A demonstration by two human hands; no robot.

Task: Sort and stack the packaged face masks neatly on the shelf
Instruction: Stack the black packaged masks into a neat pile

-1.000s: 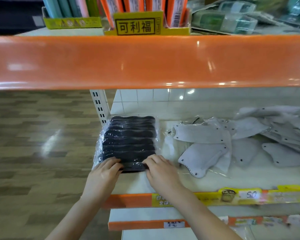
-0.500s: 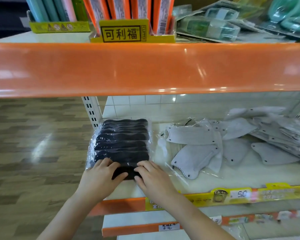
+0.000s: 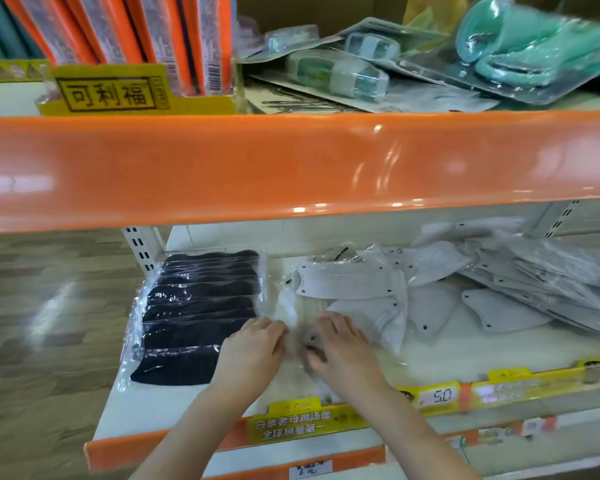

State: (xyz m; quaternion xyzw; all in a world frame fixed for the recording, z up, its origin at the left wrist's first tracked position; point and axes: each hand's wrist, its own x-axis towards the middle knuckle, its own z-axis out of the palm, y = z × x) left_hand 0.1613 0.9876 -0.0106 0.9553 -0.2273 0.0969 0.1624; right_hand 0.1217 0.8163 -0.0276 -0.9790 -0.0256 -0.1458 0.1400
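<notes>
On shelf [image 3: 174,403] | hands off black mask stack [image 3: 201,313] — left hand [image 3: 253,351], right hand [image 3: 343,355] now pinching white mask pack [image 3: 312,337]

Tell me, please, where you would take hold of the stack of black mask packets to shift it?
Probably the stack of black mask packets by its front edge, from the aisle side: it lies flat, that edge faces the shelf lip, and the orange shelf above blocks a reach from overhead.

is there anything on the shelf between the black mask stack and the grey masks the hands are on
Nothing visible does. The strip of shelf between the black mask stack and the grey masks looks bare, apart from the left hand and right hand.
</notes>
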